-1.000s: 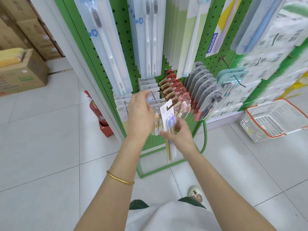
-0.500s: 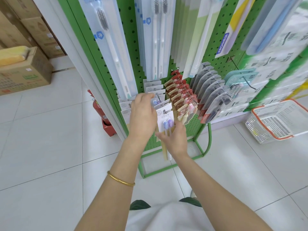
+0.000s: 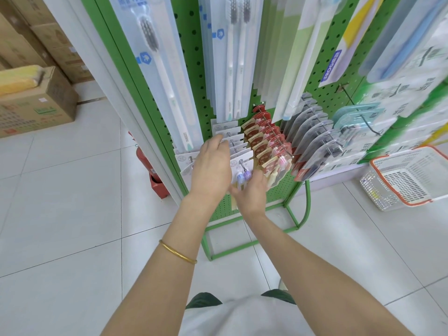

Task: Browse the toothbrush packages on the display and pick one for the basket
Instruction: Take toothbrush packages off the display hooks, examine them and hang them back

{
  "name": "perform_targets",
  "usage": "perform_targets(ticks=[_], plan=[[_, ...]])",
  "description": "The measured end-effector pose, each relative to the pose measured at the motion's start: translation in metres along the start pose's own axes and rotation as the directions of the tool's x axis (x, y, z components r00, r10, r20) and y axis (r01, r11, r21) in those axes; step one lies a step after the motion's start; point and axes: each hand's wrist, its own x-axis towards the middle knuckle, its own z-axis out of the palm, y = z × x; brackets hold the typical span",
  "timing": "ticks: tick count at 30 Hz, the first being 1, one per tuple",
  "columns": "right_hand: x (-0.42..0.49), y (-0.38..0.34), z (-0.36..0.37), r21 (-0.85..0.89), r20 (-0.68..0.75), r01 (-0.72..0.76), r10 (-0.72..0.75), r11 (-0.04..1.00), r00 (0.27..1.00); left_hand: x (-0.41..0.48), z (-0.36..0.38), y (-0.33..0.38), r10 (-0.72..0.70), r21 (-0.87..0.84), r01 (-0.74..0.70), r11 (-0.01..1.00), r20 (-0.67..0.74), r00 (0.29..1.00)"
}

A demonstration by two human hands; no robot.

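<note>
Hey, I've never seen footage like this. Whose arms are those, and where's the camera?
There is no machine here. A person wears a wide-angle camera on the head, so you look down along their own two arms. They face a green pegboard display hung with toothbrush packages. The left hand rests on a row of white cards. The right hand grips the bottom of the front white card package, which holds two small brushes. A white basket with an orange rim stands on the tiled floor to the right.
</note>
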Motion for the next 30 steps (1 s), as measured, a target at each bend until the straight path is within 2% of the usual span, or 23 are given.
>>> perform_targets(ticks=[14, 21, 25, 30], plan=[[-0.004, 0.005, 0.0, 0.002, 0.026, 0.0, 0.0, 1.0, 1.0, 0.014, 0.002, -0.003, 0.03, 0.138, -0.04, 0.99, 0.07, 0.997], [-0.002, 0.007, -0.013, -0.12, 0.123, 0.015, 0.0, 0.993, 0.992, 0.023, 0.002, 0.0, 0.002, 0.196, -0.025, 0.98, 0.114, 0.994], [-0.002, 0.003, -0.02, -0.12, 0.161, 0.008, 0.012, 0.993, 0.987, 0.028, 0.002, 0.004, -0.007, 0.234, -0.024, 0.972, 0.131, 0.991], [-0.005, 0.002, -0.025, -0.139, 0.189, 0.0, 0.026, 0.99, 0.982, 0.029, 0.003, 0.004, -0.041, 0.204, 0.016, 0.979, 0.12, 0.992]])
